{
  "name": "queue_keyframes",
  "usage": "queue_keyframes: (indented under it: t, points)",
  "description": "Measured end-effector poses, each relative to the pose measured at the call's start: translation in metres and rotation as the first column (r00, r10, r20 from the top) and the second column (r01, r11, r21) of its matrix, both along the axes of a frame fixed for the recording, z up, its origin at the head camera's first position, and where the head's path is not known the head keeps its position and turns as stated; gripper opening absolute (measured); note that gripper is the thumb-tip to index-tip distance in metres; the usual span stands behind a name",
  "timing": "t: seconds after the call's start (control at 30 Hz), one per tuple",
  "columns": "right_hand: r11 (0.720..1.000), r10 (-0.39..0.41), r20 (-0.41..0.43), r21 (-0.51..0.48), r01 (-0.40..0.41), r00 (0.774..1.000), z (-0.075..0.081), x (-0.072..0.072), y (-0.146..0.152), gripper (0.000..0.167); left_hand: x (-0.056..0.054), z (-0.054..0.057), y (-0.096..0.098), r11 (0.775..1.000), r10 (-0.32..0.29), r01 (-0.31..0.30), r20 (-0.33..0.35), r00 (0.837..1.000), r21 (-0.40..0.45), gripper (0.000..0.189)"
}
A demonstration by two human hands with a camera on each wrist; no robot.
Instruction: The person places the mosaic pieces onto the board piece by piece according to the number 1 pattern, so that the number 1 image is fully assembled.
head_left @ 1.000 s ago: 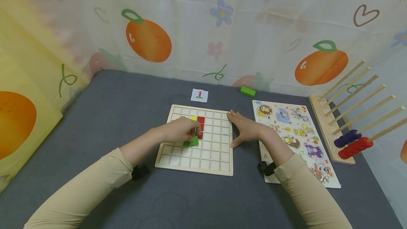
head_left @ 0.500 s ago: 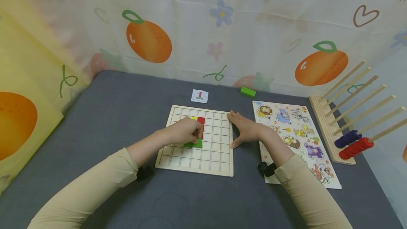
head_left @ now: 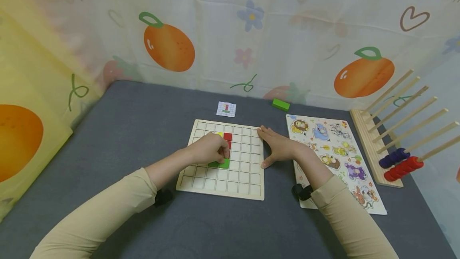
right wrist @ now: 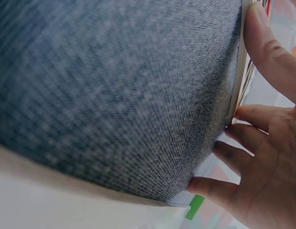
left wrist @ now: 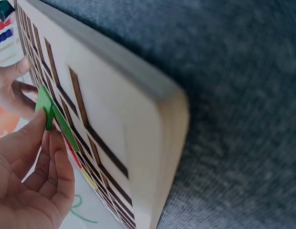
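Note:
A pale wooden grid board (head_left: 221, 185) lies in the middle of the dark table. My left hand (head_left: 208, 148) is over it, thumb and fingertips pinching a green square tile (left wrist: 45, 102), which looks slightly tilted in the left wrist view. Beside that tile another green tile (left wrist: 66, 126) sits in the grid. Red tiles (head_left: 228, 136) and a yellow tile (head_left: 219, 133) stand farther up the board, partly hidden by the left hand. With fingers spread, my right hand (head_left: 278, 146) rests against the board's right edge.
Behind the board lies a small gridded pattern card (head_left: 226, 109). A green block (head_left: 280, 104) sits near the back edge. On the right are an animal puzzle board (head_left: 325, 189) and a wooden peg rack (head_left: 381, 159) with blue and red beads.
The left hand has shifted a little to the right and lowered the green tile beside the other green one. The right hand stays at the board's edge.

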State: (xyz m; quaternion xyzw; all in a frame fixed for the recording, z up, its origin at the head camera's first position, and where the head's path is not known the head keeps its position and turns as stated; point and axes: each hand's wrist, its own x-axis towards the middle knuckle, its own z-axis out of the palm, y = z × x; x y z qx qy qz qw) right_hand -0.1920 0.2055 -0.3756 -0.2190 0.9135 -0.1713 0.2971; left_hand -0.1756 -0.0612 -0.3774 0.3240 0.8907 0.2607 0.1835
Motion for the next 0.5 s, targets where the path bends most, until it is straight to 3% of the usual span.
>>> queue_keyframes:
  t: [0.17, 0.5]
  points:
    - [1.000, -0.003, 0.000, 0.000, 0.003, 1.000, -0.0006, 0.0000, 0.0003, 0.115, 0.0007, 0.0001, 0.0006, 1.000, 0.004, -0.004, 0.004, 1.000, -0.011, 0.011]
    - [1.000, -0.004, -0.001, 0.001, 0.004, 1.000, -0.0022, -0.0006, 0.0018, 0.115, -0.0014, -0.0021, 0.0012, 0.999, -0.024, 0.021, -0.073, 0.997, -0.038, 0.012]
